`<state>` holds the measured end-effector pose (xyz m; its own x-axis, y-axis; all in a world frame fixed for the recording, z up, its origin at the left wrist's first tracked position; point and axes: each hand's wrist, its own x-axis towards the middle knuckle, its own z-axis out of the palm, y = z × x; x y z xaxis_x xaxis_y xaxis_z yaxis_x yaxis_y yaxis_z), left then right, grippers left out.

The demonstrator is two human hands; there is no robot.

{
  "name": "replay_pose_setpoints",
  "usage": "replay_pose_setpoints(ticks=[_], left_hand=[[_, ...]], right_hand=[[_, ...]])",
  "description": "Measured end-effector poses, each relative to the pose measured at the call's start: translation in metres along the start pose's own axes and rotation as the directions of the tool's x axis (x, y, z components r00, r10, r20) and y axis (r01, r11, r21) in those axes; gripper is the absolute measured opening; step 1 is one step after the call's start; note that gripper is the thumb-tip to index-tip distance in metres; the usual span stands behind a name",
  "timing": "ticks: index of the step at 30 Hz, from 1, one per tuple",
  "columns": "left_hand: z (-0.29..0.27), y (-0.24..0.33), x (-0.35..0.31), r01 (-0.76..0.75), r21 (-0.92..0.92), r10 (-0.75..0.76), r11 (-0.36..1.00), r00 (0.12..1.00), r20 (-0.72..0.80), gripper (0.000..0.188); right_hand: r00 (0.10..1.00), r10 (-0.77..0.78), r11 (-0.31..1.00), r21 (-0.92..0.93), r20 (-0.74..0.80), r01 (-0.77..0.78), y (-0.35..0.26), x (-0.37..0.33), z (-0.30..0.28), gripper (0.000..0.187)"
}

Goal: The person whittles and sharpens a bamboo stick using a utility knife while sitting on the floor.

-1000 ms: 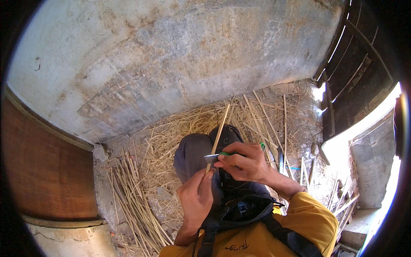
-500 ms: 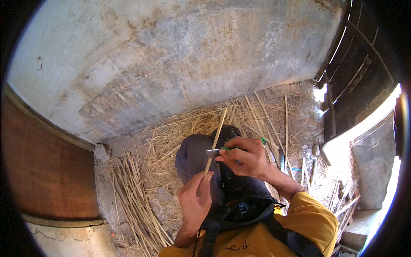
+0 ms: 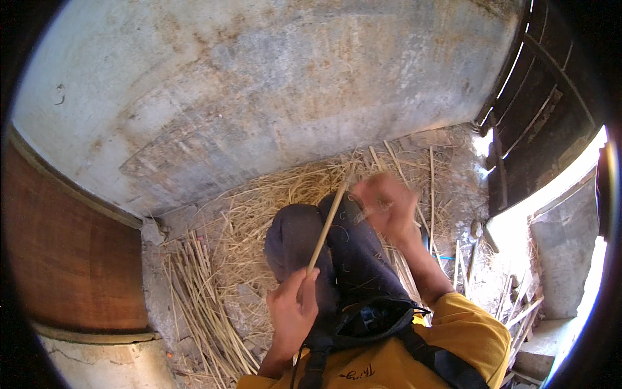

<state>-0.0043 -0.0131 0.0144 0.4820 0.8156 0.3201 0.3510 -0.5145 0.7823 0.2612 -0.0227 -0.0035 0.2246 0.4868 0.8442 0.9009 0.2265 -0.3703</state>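
My left hand (image 3: pixel 293 303) pinches the near end of a thin bamboo strip (image 3: pixel 326 232) between thumb and fingers, above my lap. The strip slants up and away, past my knees. Close to its far end is my right hand (image 3: pixel 389 204), smeared by motion. Its fingers look curled around the small green-handled knife that showed clearly a moment before; now the blade is only a faint blur by the strip's tip. Thin shavings cling to my dark trousers (image 3: pixel 363 259).
A bundle of bamboo strips (image 3: pixel 204 301) lies on the floor to the left. Curly shavings (image 3: pixel 249 223) cover the ground around my knees, up to the stained wall (image 3: pixel 291 84). More long strips (image 3: pixel 432 188) lie to the right. An open black bag (image 3: pixel 372 321) rests at my waist.
My right hand has moved away from me along the strip, from its middle to its far end. The left hand has stayed nearly in place, and the strip tilts slightly more to the right.
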Motion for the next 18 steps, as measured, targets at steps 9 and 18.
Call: replay_pose_setpoints(ticks=[9,18], left_hand=[[-0.006,-0.003,-0.004,0.181,0.011,-0.180,0.984,0.984,-0.011,0.016],[-0.006,0.004,0.006,0.008,0.025,-0.008,1.000,1.000,-0.014,0.019]], right_hand=[[0.771,0.612,0.621,0.498,0.174,-0.606,0.032,0.014,-0.025,0.022],[0.720,0.426,0.364,0.625,0.547,-0.690,-0.013,0.014,-0.016,0.028]])
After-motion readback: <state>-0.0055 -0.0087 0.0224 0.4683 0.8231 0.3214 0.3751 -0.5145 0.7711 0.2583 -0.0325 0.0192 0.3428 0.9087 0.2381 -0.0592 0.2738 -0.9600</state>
